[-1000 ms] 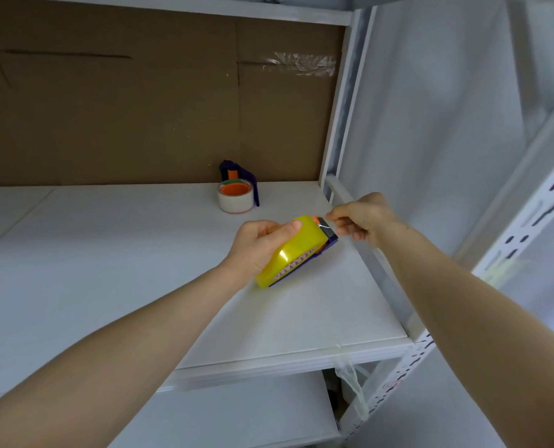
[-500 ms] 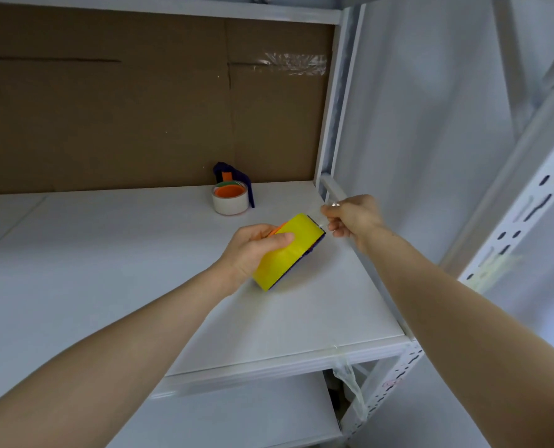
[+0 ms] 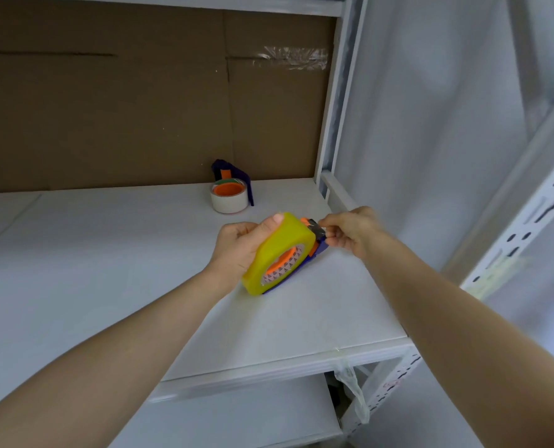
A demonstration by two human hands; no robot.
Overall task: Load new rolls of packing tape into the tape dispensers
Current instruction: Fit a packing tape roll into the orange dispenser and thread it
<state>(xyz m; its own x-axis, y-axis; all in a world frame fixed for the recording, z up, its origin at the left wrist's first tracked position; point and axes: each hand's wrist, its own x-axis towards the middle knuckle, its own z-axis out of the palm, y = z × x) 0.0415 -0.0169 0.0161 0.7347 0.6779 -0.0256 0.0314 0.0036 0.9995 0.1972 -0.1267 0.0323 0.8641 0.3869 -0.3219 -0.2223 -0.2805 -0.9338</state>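
Observation:
My left hand [image 3: 241,245] grips a yellow tape roll [image 3: 280,250] mounted in a blue and orange tape dispenser [image 3: 316,250], held just above the white shelf [image 3: 107,253]. The roll's open side faces me, showing the orange hub. My right hand [image 3: 350,232] pinches the tape end at the dispenser's cutter end. Farther back on the shelf stands a second blue dispenser [image 3: 233,179] with a pale tape roll [image 3: 228,197] that has an orange core.
A brown cardboard panel [image 3: 140,101] backs the shelf. White metal uprights [image 3: 334,101] stand at the right, with a perforated post [image 3: 528,215] nearer me. A lower shelf [image 3: 237,415] lies beneath, and a clear plastic scrap [image 3: 353,392] hangs at the front corner.
My left hand has turned the dispenser so the roll's open side and orange hub face me. My right hand stays at the cutter end, pinching the tape.

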